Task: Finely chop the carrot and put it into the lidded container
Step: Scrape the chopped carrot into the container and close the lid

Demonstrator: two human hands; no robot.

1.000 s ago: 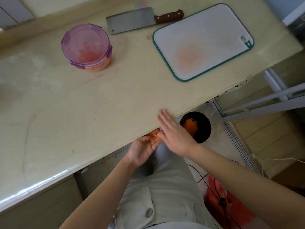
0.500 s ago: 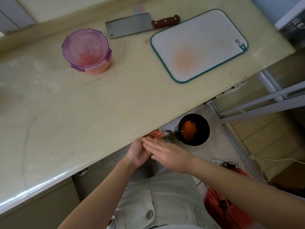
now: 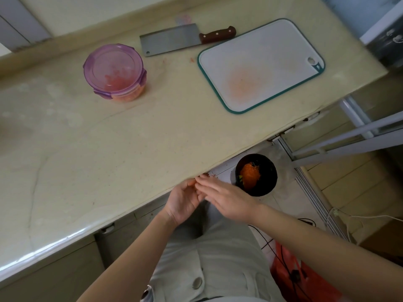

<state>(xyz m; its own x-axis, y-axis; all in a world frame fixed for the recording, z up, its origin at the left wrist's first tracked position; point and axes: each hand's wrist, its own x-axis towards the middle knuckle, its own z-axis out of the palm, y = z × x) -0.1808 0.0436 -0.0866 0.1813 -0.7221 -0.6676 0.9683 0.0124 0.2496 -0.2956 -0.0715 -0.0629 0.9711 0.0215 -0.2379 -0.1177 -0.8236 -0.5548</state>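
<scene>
The round container (image 3: 117, 83) with its purple lid on stands at the back left of the counter, chopped carrot showing through its wall. Just below the counter's front edge my left hand (image 3: 184, 200) is cupped palm up, with small orange carrot bits at its fingertips. My right hand (image 3: 226, 198) lies flat over it, straight fingers brushing across the left palm. The white cutting board (image 3: 261, 62) with a teal rim carries an orange stain. The cleaver (image 3: 172, 41) with a brown handle lies flat behind it.
A black bin (image 3: 256, 174) with carrot scraps inside stands on the floor to the right of my hands. A metal frame (image 3: 349, 140) juts out at the right. Cables and a red bag (image 3: 305, 277) lie on the floor by my legs.
My right hand has drawn back from the counter edge and slid across my left palm. The view has tilted slightly; the things on the counter have stayed put.
</scene>
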